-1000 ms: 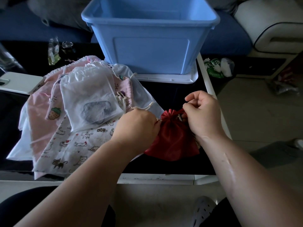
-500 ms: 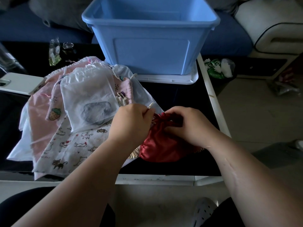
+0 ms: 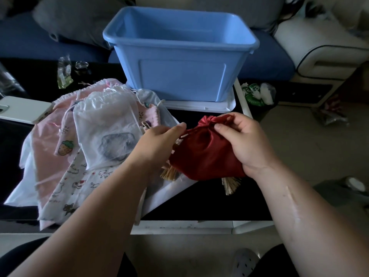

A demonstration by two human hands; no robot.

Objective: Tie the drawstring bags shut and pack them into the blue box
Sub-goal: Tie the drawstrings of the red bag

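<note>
A: Where's the red bag [image 3: 203,156]?
B: Near the tabletop's [image 3: 199,202] right edge, in front of the blue box [image 3: 179,76]. The right hand [image 3: 242,141] grasps its gathered neck.
A: And the left hand [image 3: 157,143]?
B: Pinching the drawstring [image 3: 188,133] just beside that neck.

- We tag this a home living room.
- Blue sofa [image 3: 50,43] with a grey cushion [image 3: 79,19] runs along the back, and a white padded armchair [image 3: 323,48] stands at right.
- We sit at a low glossy black coffee table [image 3: 199,202] with white trim.
- Beige tiled floor [image 3: 299,140], with a perforated slipper [image 3: 245,262] at the bottom edge.
</note>
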